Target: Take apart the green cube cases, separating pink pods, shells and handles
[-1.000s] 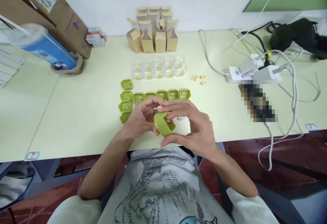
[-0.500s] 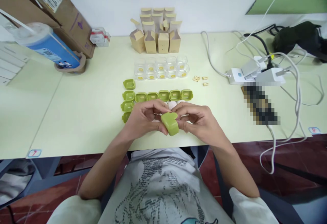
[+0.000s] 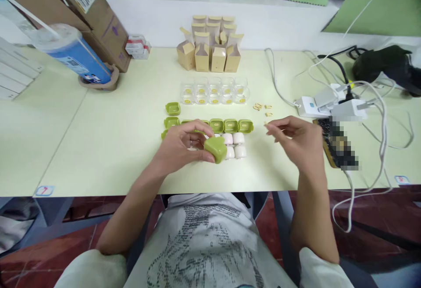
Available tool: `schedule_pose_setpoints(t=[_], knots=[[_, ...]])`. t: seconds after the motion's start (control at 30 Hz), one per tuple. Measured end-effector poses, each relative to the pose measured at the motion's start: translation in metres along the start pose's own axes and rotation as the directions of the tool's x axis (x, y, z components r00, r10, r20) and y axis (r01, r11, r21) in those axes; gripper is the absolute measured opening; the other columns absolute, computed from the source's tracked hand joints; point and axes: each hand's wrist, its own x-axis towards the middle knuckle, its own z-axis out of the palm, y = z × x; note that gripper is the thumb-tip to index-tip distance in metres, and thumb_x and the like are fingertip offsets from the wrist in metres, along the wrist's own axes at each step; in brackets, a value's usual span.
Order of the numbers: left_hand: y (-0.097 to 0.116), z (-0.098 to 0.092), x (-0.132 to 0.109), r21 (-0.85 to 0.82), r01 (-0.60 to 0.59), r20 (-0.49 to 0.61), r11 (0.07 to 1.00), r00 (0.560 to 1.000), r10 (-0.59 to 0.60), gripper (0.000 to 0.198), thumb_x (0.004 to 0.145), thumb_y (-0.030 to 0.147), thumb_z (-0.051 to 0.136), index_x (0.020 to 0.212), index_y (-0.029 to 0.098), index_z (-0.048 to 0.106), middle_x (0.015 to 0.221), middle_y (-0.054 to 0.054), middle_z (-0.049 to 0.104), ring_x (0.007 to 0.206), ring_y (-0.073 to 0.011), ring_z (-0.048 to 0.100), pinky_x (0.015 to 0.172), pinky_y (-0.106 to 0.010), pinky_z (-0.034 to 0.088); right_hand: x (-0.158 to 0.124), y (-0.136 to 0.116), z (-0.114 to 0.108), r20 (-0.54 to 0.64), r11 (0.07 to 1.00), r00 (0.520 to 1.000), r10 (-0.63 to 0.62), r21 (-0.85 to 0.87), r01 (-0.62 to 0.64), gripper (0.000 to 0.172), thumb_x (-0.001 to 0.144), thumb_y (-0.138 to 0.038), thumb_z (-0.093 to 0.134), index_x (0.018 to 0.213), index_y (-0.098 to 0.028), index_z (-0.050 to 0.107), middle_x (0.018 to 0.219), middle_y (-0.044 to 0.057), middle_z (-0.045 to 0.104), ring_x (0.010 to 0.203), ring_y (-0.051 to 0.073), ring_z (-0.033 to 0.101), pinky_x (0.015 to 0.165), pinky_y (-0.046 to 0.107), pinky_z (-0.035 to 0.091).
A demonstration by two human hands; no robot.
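My left hand [image 3: 180, 147] grips a green rounded cup [image 3: 216, 149] with its fingertips, above the white round pieces [image 3: 240, 151] on the table. To the right, my right hand [image 3: 296, 141] is pinched on a tiny pale yellow piece [image 3: 265, 124], held just over the tabletop. A few small yellow pieces [image 3: 257, 107] lie beyond its fingertips. Green cups [image 3: 231, 126] stand in a row behind the white pieces, and more form a column at the left, partly hidden by my left hand.
Clear plastic cups [image 3: 214, 90] and small open cardboard boxes [image 3: 218, 58] stand farther back. A power strip [image 3: 309, 106] with cables and a partly blurred dark object [image 3: 335, 143] lie right. A blue cup [image 3: 82, 60] and large carton [image 3: 108, 33] are left.
My right hand has left the green cup and moved right, now pinching a small yellow piece. My left hand still holds the green cup. The camera view has shifted slightly.
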Motion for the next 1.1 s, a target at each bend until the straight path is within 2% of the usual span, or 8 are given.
schedule_pose_setpoints(t=[0.1, 0.23, 0.33, 0.47, 0.63, 0.73, 0.97, 1.1], knots=[[0.010, -0.007, -0.001, -0.055, 0.056, -0.099, 0.997, 0.993, -0.061, 0.061, 0.048, 0.026, 0.123, 0.095, 0.017, 0.086, 0.092, -0.005, 0.082, 0.075, -0.0171, 0.078, 0.064, -0.024, 0.064, 0.033, 0.037, -0.008, -0.173, 0.966, 0.984, 0.041, -0.243, -0.083, 0.010, 0.088, -0.033, 0.085, 0.088, -0.025, 0.080, 0.076, 0.004, 0.080, 0.072, 0.027, 0.077, 0.084, 0.047, 0.062], [0.017, -0.006, -0.002, -0.101, 0.068, -0.143, 0.993, 0.986, -0.082, 0.064, 0.042, 0.023, 0.123, 0.093, 0.017, 0.085, 0.089, -0.003, 0.082, 0.073, -0.0158, 0.078, 0.062, -0.022, 0.064, 0.062, 0.065, 0.000, -0.157, 0.912, 0.987, 0.043, -0.397, -0.103, 0.015, 0.086, -0.031, 0.084, 0.080, -0.026, 0.072, 0.071, 0.004, 0.074, 0.071, 0.028, 0.071, 0.085, 0.048, 0.060], [0.019, -0.003, -0.004, -0.079, 0.063, -0.129, 0.995, 0.989, -0.073, 0.060, 0.045, 0.022, 0.122, 0.092, 0.018, 0.085, 0.090, -0.002, 0.083, 0.075, -0.0159, 0.080, 0.064, -0.021, 0.065, 0.066, 0.071, 0.004, -0.128, 0.891, 0.992, -0.003, -0.451, -0.056, 0.015, 0.092, -0.038, 0.084, 0.089, -0.024, 0.078, 0.080, 0.008, 0.077, 0.075, 0.029, 0.071, 0.083, 0.048, 0.059], [0.020, -0.002, -0.004, -0.052, 0.049, -0.121, 0.997, 0.991, -0.055, 0.056, 0.048, 0.021, 0.120, 0.092, 0.019, 0.086, 0.092, -0.002, 0.083, 0.075, -0.0152, 0.080, 0.064, -0.020, 0.064, 0.068, 0.075, 0.007, -0.108, 0.853, 0.990, -0.088, -0.522, 0.019, 0.034, 0.090, -0.040, 0.088, 0.118, -0.020, 0.089, 0.120, 0.017, 0.082, 0.075, 0.026, 0.071, 0.091, 0.051, 0.063], [0.020, -0.005, -0.003, -0.037, 0.046, -0.137, 0.998, 0.989, -0.051, 0.056, 0.047, 0.020, 0.120, 0.092, 0.019, 0.086, 0.090, -0.002, 0.083, 0.073, -0.0143, 0.078, 0.062, -0.019, 0.063, 0.084, 0.087, 0.009, -0.037, 0.848, 0.992, -0.124, -0.524, 0.086, 0.017, 0.092, -0.029, 0.079, 0.101, -0.019, 0.090, 0.102, 0.015, 0.083, 0.075, 0.027, 0.073, 0.094, 0.051, 0.064], [0.019, -0.006, -0.003, -0.031, 0.044, -0.139, 0.999, 0.989, -0.048, 0.056, 0.048, 0.022, 0.120, 0.091, 0.020, 0.086, 0.089, -0.002, 0.082, 0.074, -0.0154, 0.079, 0.061, -0.020, 0.063, 0.098, 0.095, 0.002, -0.038, 0.823, 0.984, -0.173, -0.554, 0.124, 0.018, 0.091, -0.027, 0.076, 0.097, -0.021, 0.091, 0.098, 0.014, 0.085, 0.077, 0.030, 0.075, 0.093, 0.054, 0.065], [0.015, -0.006, -0.002, 0.034, 0.046, -0.137, 0.998, 0.990, -0.041, 0.049, 0.055, 0.024, 0.116, 0.094, 0.020, 0.085, 0.092, -0.003, 0.084, 0.076, -0.0170, 0.082, 0.063, -0.021, 0.064, 0.120, 0.103, -0.019, 0.108, 0.792, 0.971, -0.215, -0.562, 0.238, 0.019, 0.091, -0.027, 0.079, 0.102, -0.020, 0.093, 0.105, 0.015, 0.086, 0.077, 0.029, 0.075, 0.089, 0.050, 0.065], [0.012, -0.005, 0.000, 0.057, 0.046, -0.126, 0.997, 0.991, -0.038, 0.051, 0.056, 0.027, 0.117, 0.095, 0.020, 0.085, 0.092, -0.004, 0.084, 0.077, -0.0176, 0.082, 0.063, -0.023, 0.064, 0.118, 0.100, -0.014, 0.079, 0.782, 0.966, -0.246, -0.573, 0.246, 0.028, 0.096, -0.037, 0.081, 0.116, -0.021, 0.093, 0.117, 0.017, 0.083, 0.081, 0.029, 0.075, 0.090, 0.052, 0.064]])
